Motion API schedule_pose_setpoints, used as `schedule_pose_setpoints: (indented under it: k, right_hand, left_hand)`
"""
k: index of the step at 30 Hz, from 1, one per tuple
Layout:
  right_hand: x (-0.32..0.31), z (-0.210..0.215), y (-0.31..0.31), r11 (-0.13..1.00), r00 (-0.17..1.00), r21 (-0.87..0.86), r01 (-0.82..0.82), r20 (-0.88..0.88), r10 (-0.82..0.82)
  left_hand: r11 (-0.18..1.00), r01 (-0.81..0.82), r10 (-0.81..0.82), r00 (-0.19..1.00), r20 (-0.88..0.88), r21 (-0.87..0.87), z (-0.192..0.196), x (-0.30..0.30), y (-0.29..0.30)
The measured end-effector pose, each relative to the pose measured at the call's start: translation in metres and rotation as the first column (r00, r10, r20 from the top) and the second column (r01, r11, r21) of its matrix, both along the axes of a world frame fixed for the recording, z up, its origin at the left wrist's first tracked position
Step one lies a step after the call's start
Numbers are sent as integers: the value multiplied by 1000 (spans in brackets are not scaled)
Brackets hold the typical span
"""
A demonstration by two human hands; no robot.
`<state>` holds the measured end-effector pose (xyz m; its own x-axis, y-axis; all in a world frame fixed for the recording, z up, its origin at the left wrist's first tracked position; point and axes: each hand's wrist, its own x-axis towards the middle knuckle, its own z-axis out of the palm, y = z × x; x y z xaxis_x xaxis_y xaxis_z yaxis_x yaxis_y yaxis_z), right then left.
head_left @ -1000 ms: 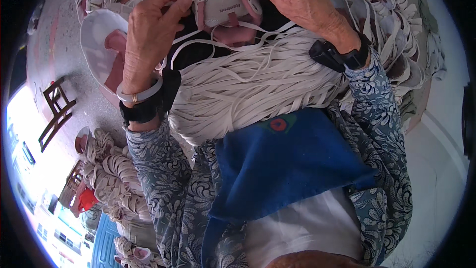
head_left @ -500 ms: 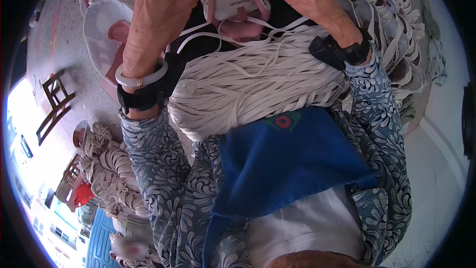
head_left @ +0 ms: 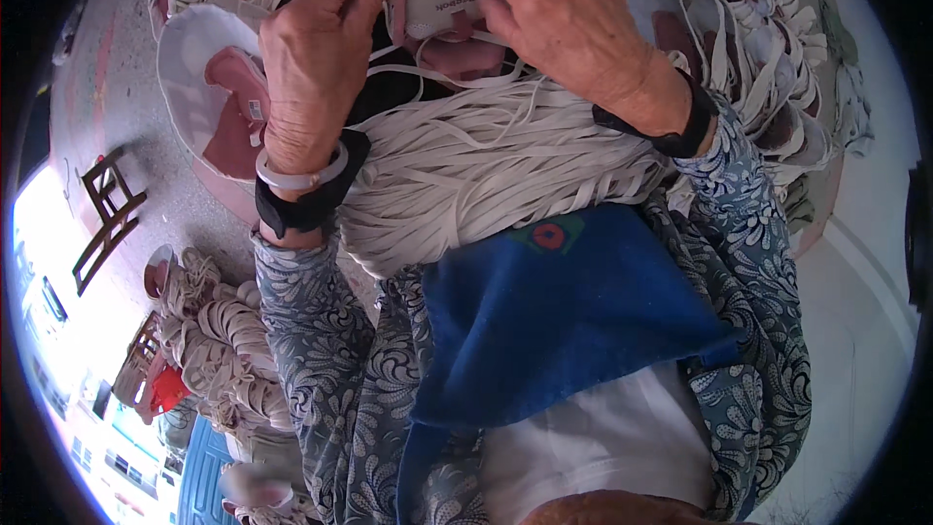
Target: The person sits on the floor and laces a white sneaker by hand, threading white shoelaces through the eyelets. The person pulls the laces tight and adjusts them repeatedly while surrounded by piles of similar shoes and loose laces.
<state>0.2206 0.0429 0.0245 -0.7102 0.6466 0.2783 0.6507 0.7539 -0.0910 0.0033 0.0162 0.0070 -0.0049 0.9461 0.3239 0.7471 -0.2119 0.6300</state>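
- A pink-lined shoe upper [head_left: 185, 68] sits at left, apparently for easy reach.
- My left hand [head_left: 313, 53] presses thumb against forefinger at the sneaker's [head_left: 442, 8] left edge.
- The sneaker lies between my hands, near bundled white laces [head_left: 476, 165], likely so both sides are reachable.
- My right hand [head_left: 569, 27] curves over; I cannot tell its grip.

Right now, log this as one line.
left hand: at shoe, left side; right hand: over shoe, right side; lace bundle: between shoe and blue cloth
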Motion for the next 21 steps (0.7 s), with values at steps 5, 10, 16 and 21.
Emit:
schedule_pose_setpoints:
  k: [5, 10, 16, 21]
  right_hand:
    - [3, -23, 29, 984, 968, -64, -167, -199, 151]
    - [0, -13, 38, 984, 943, -28, -175, -293, 159]
    - [-3, -29, 36, 959, 928, 220, -177, -287, 237]
    - [-19, -14, 49, 819, 932, 541, -191, -162, 324]
  left_hand:
    - [976, 55, -2, 969, -248, 210, 3, 20, -8]
    - [982, 53, -13, 977, -214, 180, -9, 14, 0]
    - [979, 89, -91, 996, 2, 183, -20, 1, 8]
    - [1000, 14, -9, 974, 226, -19, -10, 7, 4]
